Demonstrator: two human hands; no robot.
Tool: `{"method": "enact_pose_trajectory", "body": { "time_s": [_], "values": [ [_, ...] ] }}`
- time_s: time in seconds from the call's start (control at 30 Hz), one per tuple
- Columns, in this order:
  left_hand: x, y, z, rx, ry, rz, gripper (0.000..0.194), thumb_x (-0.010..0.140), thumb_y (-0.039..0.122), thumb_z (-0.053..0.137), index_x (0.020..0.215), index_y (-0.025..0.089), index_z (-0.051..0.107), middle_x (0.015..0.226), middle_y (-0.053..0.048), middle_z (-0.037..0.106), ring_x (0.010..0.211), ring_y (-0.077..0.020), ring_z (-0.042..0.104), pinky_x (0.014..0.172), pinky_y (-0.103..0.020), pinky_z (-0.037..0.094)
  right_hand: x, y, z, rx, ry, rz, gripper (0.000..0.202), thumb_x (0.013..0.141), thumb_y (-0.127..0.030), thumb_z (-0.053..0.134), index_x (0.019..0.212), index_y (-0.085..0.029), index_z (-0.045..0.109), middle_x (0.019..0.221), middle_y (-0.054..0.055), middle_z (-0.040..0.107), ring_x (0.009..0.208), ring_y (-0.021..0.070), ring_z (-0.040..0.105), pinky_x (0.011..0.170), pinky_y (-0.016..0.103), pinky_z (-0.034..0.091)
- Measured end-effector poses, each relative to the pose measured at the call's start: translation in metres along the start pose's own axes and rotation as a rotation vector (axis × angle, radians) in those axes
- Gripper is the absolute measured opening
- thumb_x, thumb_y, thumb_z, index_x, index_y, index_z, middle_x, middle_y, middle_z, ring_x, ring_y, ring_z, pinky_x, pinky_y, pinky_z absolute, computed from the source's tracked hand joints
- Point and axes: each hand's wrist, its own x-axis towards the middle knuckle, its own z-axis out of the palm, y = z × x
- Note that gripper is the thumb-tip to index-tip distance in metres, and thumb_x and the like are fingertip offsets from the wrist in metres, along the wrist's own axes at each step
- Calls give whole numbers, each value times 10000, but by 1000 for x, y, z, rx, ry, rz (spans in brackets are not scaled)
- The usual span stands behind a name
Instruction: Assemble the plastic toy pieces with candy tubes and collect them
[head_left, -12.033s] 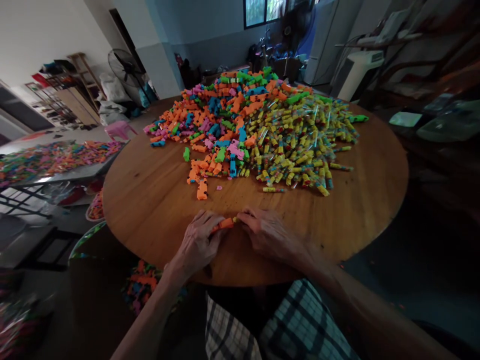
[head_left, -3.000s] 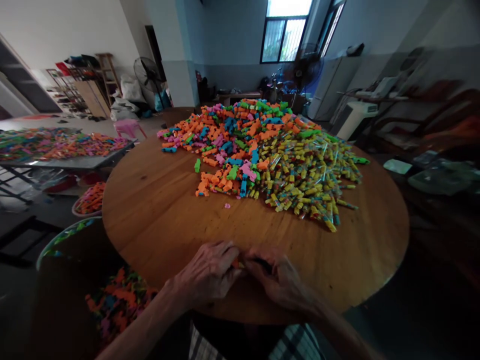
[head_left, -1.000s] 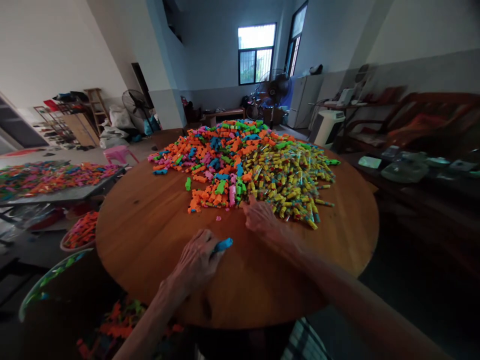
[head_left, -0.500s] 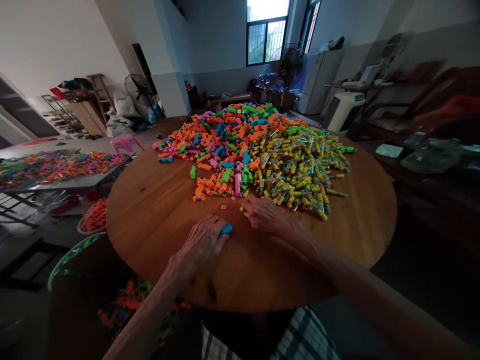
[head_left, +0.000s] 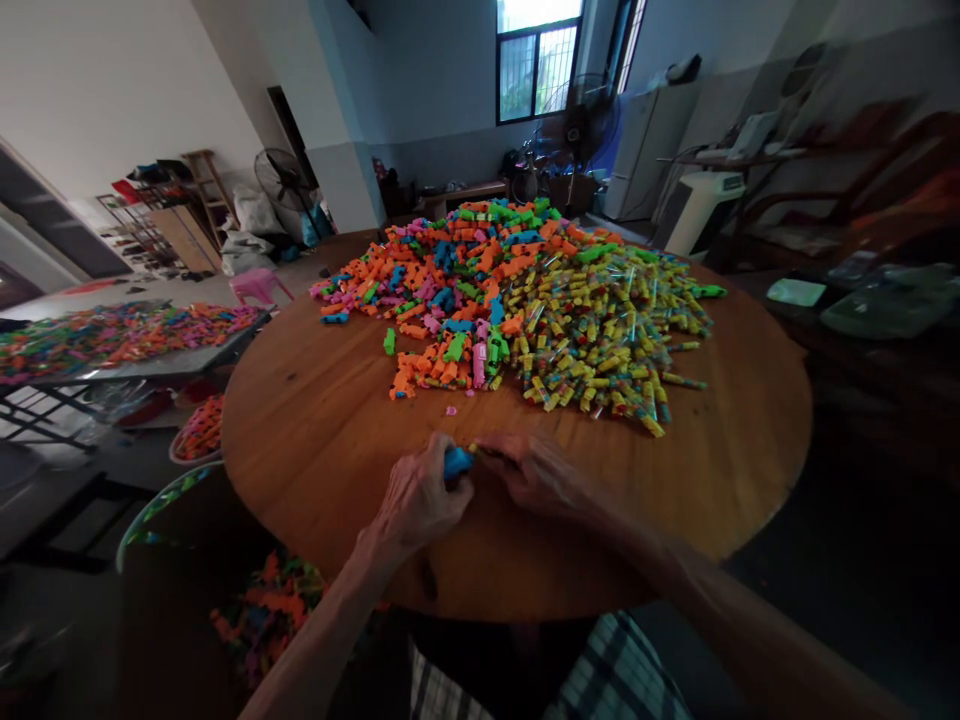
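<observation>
My left hand (head_left: 429,490) is closed round a small blue plastic toy (head_left: 457,462), which looks like a little vehicle, just above the near part of the round wooden table (head_left: 330,440). Close by on the right, my right hand (head_left: 529,468) pinches a thin piece with a yellow tip (head_left: 474,449); its tip meets or almost meets the blue toy, and the fingers hide the rest. Beyond the hands lies a heap of orange, green, pink and blue plastic toys (head_left: 442,280). Against its right side rests a pile of slim yellow-ended tubes (head_left: 600,340).
A tiny pink bit (head_left: 451,411) lies on the tabletop. Below left, an open box or bin holds more toys (head_left: 274,610), with a basin of orange pieces (head_left: 201,430) behind. A side table (head_left: 135,368) carries many more. A pink stool (head_left: 259,285) and standing fans (head_left: 577,130) stand farther back.
My right hand has drawn back from the edge of the tube pile towards my left hand, bringing the yellow-tipped piece. My left hand has turned and raised the blue toy towards it.
</observation>
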Motion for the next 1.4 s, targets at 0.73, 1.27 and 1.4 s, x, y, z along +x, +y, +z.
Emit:
{"method": "enact_pose_trajectory", "body": {
  "time_s": [0.73, 1.27, 1.4],
  "values": [
    [-6, -5, -18, 205, -34, 231, 184, 922, 175, 505, 1097, 191, 558, 951, -60, 614, 847, -207, 607, 702, -304, 427, -13, -11, 5, 416, -16, 22, 330, 1018, -293, 500, 1270, -256, 711, 1095, 40, 749, 837, 168, 694, 747, 279, 563],
    [-7, -13, -18, 278, -111, 311, 110, 901, 152, 523, 993, 200, 559, 938, -55, 638, 877, -221, 623, 712, -325, 453, -13, -16, 9, 273, -12, -99, 304, 989, -212, 499, 1168, -259, 740, 1032, 40, 765, 979, 212, 711, 852, 333, 578],
    [-4, -11, -19, 283, -228, 285, 146, 894, 135, 535, 1030, 184, 557, 997, -69, 656, 912, -233, 638, 768, -350, 481, -14, -19, 6, 221, -66, -98, 255, 953, -195, 506, 983, -223, 757, 862, 40, 748, 874, 209, 703, 773, 312, 562]
  ]
}}
